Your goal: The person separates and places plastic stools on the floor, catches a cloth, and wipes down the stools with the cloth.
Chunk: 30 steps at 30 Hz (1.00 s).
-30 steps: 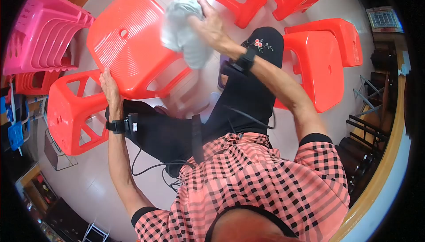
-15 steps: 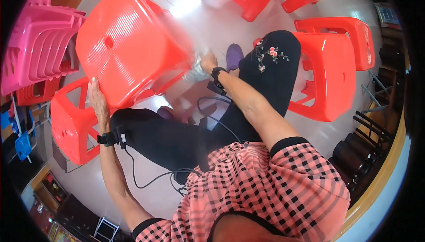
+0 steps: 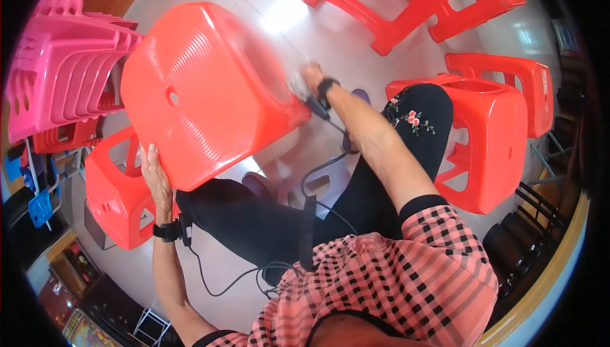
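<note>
A red plastic stool point(image 3: 190, 93) is tilted over my left knee, its ridged seat with a round hole facing up. My left hand point(image 3: 154, 172) grips the seat's near left edge. On the stool's right side, beside its legs, my right hand point(image 3: 312, 80) is closed on a pale cloth point(image 3: 297, 85); both are blurred and the cloth is partly hidden. Behind my left wrist another red stool point(image 3: 121, 201) lies on its side.
Stacked pink chairs point(image 3: 70, 67) stand at the left. More red stools are at the top point(image 3: 387, 23) and right point(image 3: 492, 144) on the tiled floor point(image 3: 235, 42). Black cables hang from my wrist devices. Dark furniture lines the right edge.
My right hand has moved with the cloth from above the seat to the stool's right side. The held stool has shifted slightly and turned in view, with my left hand still on its edge.
</note>
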Tool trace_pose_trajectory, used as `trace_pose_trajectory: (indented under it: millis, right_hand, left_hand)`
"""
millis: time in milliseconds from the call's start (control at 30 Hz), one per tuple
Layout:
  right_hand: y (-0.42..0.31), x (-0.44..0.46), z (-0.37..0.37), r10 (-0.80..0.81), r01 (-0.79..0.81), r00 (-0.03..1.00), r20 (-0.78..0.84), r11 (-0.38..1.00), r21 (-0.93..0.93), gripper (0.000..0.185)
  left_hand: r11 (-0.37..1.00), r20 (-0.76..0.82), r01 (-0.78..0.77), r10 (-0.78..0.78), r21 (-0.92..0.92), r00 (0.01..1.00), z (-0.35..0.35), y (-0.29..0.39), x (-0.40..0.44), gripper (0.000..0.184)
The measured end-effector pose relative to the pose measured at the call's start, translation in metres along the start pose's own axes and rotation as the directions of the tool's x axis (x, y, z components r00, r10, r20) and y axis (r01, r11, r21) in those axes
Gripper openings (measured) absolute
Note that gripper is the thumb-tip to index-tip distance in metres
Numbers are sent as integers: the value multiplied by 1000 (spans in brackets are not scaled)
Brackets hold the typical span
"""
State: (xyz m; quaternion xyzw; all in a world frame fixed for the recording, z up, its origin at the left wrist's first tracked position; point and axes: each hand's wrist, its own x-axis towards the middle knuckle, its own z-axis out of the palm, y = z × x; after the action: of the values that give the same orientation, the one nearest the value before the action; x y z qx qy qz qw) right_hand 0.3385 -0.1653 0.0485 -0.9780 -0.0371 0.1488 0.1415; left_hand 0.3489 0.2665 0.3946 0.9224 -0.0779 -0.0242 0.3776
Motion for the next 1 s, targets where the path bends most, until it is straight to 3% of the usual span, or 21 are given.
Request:
trace_pose_trajectory:
  millis: [33,67,100,167,200,267,367,467,500,533,567,667,733,933,1000]
  right_hand:
    - [-2,7,-60,-132,148,978,-163,985,93,36]
    - [-32,16,-131,60,157,956,-287,724,672,23]
    - [-63,25,-205,248,362,884,-396,174,916,15]
    - [-88,61,-266,189,163,969,-162,13,987,18]
    - [-100,78,-296,155,50,987,-41,-56,997,20]
    - [-120,91,-315,146,99,980,-136,237,966,29]
    - [-137,56,-339,96,358,904,-416,361,861,26]
    - [-163,7,-362,-13,597,749,-663,449,665,24]
    - [-168,1,-366,-56,669,677,-734,463,582,24]
    - [-169,2,-359,-156,653,684,-712,565,504,19]
    - [-172,-3,-344,-224,692,596,-771,630,352,20]
    - [-196,-76,-340,-305,571,731,-611,764,302,22]
    - [-209,-107,-334,-368,557,742,-560,804,210,25]
    - [-249,-156,-319,-649,717,682,-338,684,133,32]
    - [-244,-137,-325,-721,768,615,-318,639,35,35]
  left_hand:
    - [999,-14,28,-28,-39,1000,2,1,-1,51]
    - [998,-12,42,-43,-46,999,4,4,0,50]
    - [997,-10,56,-57,-52,998,5,6,0,49]
    - [998,25,56,-55,-4,998,1,12,2,48]
    - [991,-10,-52,54,123,999,-1,0,-1,47]
    - [898,-32,-246,277,364,960,-1,-39,-9,47]
    - [999,-44,-4,6,43,999,5,-5,-1,45]
    - [974,-10,146,-150,-175,989,7,14,0,43]
    - [982,-26,124,-130,-145,991,7,11,0,43]
    - [988,-45,101,-107,-114,993,8,5,2,43]
    - [993,-63,79,-84,-84,994,9,2,3,43]
    - [997,-114,-30,21,-77,993,14,1,4,44]
    - [994,-124,16,-30,-113,992,17,4,6,45]
    - [967,-87,75,-98,-244,991,20,10,13,47]
    - [965,-142,52,-90,-256,986,27,-1,16,47]
